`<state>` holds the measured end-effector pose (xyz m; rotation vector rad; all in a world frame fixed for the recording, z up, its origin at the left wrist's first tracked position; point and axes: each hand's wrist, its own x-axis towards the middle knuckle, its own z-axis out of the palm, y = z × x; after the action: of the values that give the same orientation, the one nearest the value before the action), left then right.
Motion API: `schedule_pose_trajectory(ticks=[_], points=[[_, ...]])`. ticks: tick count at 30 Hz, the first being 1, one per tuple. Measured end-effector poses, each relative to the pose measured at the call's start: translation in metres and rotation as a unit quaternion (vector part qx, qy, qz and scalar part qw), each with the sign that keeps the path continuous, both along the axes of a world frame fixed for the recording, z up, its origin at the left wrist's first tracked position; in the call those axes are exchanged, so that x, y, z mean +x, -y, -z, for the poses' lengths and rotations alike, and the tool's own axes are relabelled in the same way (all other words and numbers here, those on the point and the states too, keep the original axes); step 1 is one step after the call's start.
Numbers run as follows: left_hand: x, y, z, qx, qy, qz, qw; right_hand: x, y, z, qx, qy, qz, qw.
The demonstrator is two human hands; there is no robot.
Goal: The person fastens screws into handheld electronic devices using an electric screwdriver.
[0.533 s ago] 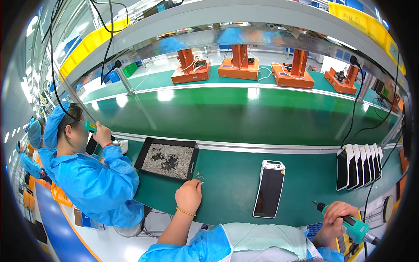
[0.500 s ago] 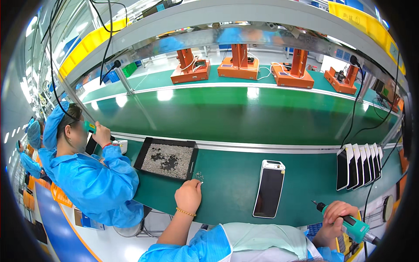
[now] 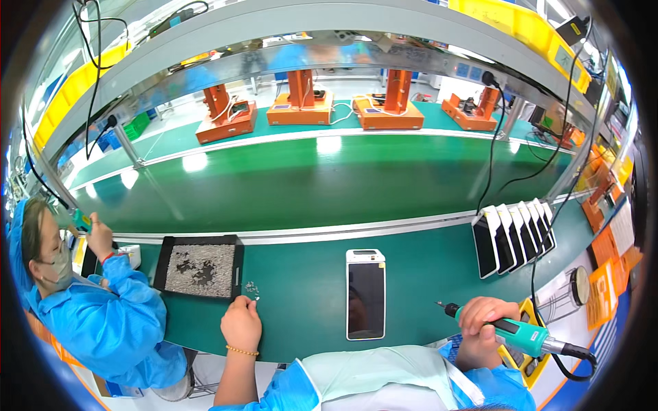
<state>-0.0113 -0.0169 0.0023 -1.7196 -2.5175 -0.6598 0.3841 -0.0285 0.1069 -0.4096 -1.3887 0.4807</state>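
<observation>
Green bench (image 3: 301, 294). Driver (image 3: 524, 335) gripped in right hand (image 3: 482, 323), right of flat-lying device (image 3: 366, 294); best angled clear of it. Left hand (image 3: 241, 325) curled closed at loose bits (image 3: 251, 288), beside black tray (image 3: 238, 268); cannot tell whether holding one. Best taken singly.

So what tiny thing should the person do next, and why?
Perhaps pinch one of the small loose pieces with the left hand: it's right by them on the table, though I can't tell if it holds one. The right hand grips the green screwdriver, and the white-framed device lies flat between the hands.
</observation>
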Motion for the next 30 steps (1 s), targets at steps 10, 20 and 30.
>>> schedule_pose_trajectory(ticks=[10, 20, 30], points=[[0.036, -0.005, -0.013, -0.033, 0.638, 0.182, 0.748, 0.006, 0.008, 0.002, -0.038, -0.046, -0.008, 0.998], [0.078, -0.034, -0.025, -0.139, 0.816, 0.188, 0.529, -0.001, 0.008, -0.005, -0.066, -0.046, -0.07, 0.994], [0.105, -0.059, -0.016, -0.225, 0.895, 0.234, 0.306, -0.012, -0.009, -0.017, -0.05, -0.009, -0.152, 0.987]])
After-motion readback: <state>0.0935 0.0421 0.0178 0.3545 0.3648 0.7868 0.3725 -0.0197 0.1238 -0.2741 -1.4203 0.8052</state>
